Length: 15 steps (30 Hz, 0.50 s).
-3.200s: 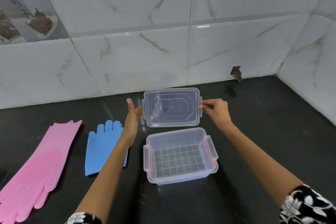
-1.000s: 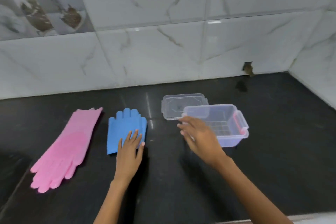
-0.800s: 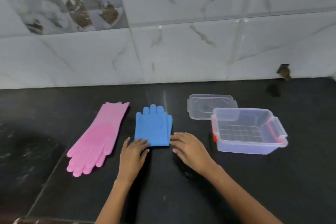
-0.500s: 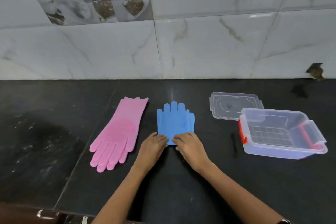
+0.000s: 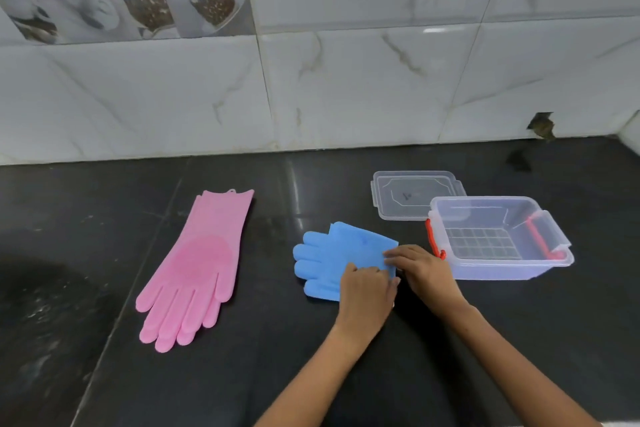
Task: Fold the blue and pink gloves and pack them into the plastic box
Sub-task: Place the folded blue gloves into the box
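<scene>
Blue glove [image 5: 332,258] turned since 0.5 s ago: fingers then pointed to back wall, now point to bench's left end, cuff toward box. Both hands at cuff end; left hand [image 5: 365,288] & right hand [image 5: 420,267] pinch its edge, prob to start fold. Pink glove [image 5: 199,262] flat, untouched, further left, fingers toward front edge. Plastic box [image 5: 498,267] open & empty, just right of hands, ready for packing; lid [image 5: 415,192] behind it, nearer back wall
</scene>
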{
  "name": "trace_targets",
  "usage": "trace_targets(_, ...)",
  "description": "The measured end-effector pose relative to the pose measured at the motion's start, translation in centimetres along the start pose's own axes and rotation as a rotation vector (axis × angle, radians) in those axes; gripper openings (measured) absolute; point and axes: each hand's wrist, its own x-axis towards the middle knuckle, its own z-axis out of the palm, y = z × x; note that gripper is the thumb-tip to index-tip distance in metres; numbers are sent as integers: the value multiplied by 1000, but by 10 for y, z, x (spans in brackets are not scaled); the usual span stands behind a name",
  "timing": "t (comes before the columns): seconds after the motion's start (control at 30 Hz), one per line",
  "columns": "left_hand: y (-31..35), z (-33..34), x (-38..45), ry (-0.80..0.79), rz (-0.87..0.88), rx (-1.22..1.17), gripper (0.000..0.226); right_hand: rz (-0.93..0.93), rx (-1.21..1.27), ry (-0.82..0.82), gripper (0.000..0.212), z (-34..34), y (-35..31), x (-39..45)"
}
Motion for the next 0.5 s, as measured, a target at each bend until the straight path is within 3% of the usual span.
trace_targets(0.1, -16, -5, -2, 246, -74, -203, 15, 180, 64, 51, 37, 7, -2, -11)
trace_targets(0.17, -49, -6, -3, 311, -238, -273, 10, 347, 140, 97, 31, 13, -6, -14)
trace_targets(0.27, -107, -9, -6, 65, -481, -423, 44, 518, 265, 75, 31, 16, -16, -12)
trace_targets(0.4, -142, -12, -2, -129, -389, -690, 54, 616, 318, -36, 41, 17, -26, 0)
trace_targets(0.5, -147, -10, 2, -173, -377, -737, 52, 632, 319, -57, 45, 20, -28, 7)
